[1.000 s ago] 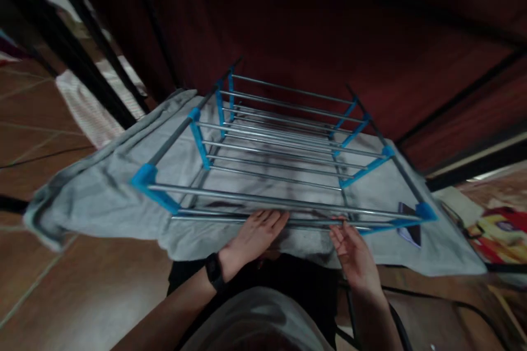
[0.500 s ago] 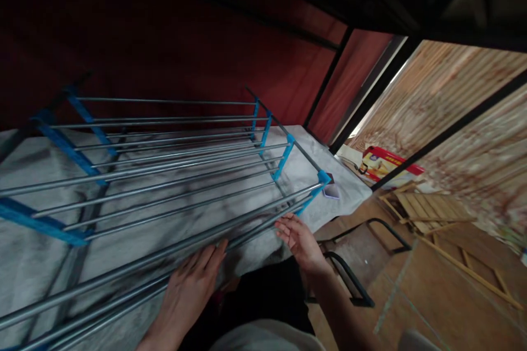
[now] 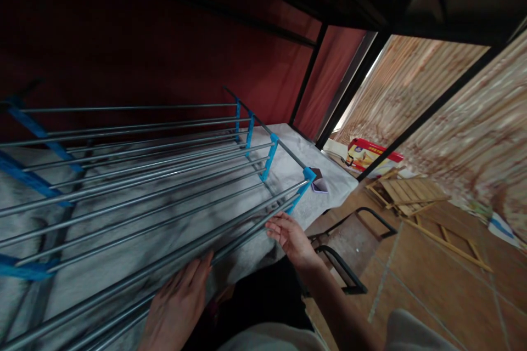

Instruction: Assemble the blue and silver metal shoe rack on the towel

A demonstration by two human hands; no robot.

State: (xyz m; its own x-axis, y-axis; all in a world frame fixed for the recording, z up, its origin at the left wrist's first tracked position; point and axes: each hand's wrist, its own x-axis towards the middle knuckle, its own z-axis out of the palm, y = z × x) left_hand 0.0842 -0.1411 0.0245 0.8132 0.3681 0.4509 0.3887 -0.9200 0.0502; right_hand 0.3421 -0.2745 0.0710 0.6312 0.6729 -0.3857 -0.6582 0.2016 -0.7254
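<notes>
A rack of grey metal tubes with blue plastic brackets point(image 3: 269, 158) lies along a table, its tubes running from left to near right. My left hand point(image 3: 181, 299) lies over the near, lower metal tubes point(image 3: 242, 242), fingers close together and bent over them; its thumb is hidden. Close to the right end of these tubes is my right hand point(image 3: 290, 238), palm turned partly up. Its fingers are loosely curled and slightly apart, with the tips at the tube. A near corner bracket point(image 3: 308, 174) sits just beyond this hand.
A pale cloth point(image 3: 335, 189) covers the table. On it, past the rack's right end, lies a phone-like object point(image 3: 319, 184). A dark-framed chair point(image 3: 358, 244) stands to the right. Farther off are a red and yellow box point(image 3: 373, 154) and a folded wooden piece point(image 3: 415, 194) on the tiled floor.
The view has turned slightly right, so the rack sits farther left in it. Both hands keep nearly the same places along the near tubes.
</notes>
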